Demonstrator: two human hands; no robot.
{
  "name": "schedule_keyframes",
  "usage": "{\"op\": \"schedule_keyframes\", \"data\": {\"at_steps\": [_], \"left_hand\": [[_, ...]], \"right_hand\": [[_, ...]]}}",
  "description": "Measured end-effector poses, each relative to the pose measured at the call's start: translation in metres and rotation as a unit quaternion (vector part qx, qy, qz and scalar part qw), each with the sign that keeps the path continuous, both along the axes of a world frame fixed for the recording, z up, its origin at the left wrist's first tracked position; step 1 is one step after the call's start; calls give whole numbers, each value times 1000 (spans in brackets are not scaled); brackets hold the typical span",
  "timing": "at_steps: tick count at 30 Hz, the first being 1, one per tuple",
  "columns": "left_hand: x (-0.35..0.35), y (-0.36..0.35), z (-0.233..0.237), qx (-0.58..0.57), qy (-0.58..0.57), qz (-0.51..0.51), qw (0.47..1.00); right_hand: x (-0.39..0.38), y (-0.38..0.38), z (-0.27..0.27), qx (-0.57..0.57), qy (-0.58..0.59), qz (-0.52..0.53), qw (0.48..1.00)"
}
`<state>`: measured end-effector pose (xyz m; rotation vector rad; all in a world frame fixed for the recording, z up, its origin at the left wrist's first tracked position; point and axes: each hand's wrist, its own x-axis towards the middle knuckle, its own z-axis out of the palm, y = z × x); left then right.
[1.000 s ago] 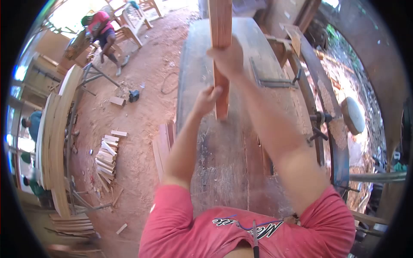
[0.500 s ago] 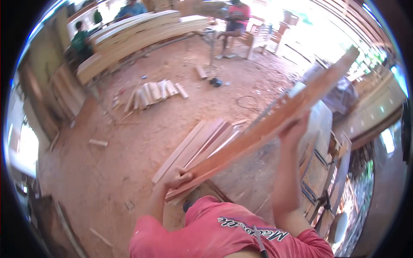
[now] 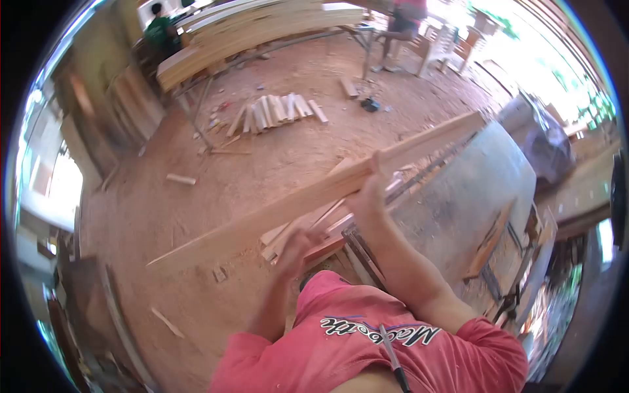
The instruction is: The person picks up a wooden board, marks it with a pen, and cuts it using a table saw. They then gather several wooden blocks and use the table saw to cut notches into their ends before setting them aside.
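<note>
A long pale plank (image 3: 262, 217) slants across the view in front of me. My right hand (image 3: 367, 193) is closed on it near its middle, with fingers reaching over its top edge. Below the plank, partly hidden by it, lies a stack of reddish boards (image 3: 278, 239). Over the near end of that stack is my left hand (image 3: 303, 245), apart from the plank and somewhat blurred. Its fingers look loosely stretched towards the right, with nothing seen in them. To the right is the flat grey top of a machine table (image 3: 452, 190).
A pile of short wood pieces (image 3: 272, 112) lies on the dusty floor. Beyond it, long planks (image 3: 262, 40) are stacked on a stand. One person (image 3: 160, 33) is at the far left, another (image 3: 403, 26) near chair frames (image 3: 438, 49). A covered purple-grey bundle (image 3: 540, 141) stands at right.
The plank has swung lower and flatter, showing a paler side, with its near end now far left. My left hand has let go of it. My right hand has moved left with it.
</note>
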<state>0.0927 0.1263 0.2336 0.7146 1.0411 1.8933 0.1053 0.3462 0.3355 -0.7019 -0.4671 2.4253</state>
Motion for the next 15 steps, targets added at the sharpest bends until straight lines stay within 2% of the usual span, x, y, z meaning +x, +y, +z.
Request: {"op": "schedule_keyframes", "data": {"at_steps": [1, 2, 3, 5, 7, 9, 10, 11, 12, 13, 14, 15], "left_hand": [[-6, 11, -27, 88, -145, 121, 978], [-12, 16, -21, 235, -138, 161, 949], [-18, 19, -9, 375, -141, 195, 895], [-37, 10, 28, 202, -95, 439, 870], [-76, -10, 16, 400, -50, 266, 876], [-97, -32, 10, 387, -61, 259, 883], [-105, -42, 11, 379, -67, 272, 882], [-111, -53, 11, 359, -69, 254, 895], [-116, -58, 12, 349, -95, 273, 892], [-123, -61, 13, 340, -120, 290, 886], [-132, -69, 12, 302, -64, 231, 923], [-137, -66, 11, 288, -68, 219, 930]], "right_hand": [[2, -15, 5, 5, 13, 1, 1000], [6, -30, 14, 13, 28, -5, 1000], [15, -40, 22, -9, -17, 9, 1000], [29, -54, 19, -39, -72, 33, 996], [37, -60, 8, -49, -75, 24, 996], [43, -64, -13, -45, -62, 189, 979], [49, -61, -21, -62, -54, 169, 982], [62, -61, -31, 35, -107, 301, 947], [78, -57, -33, 134, -157, 424, 882], [94, -53, -36, 119, -152, 407, 893], [117, -49, -23, 320, -94, 376, 865], [141, -46, -13, 508, -39, 332, 794]]}}
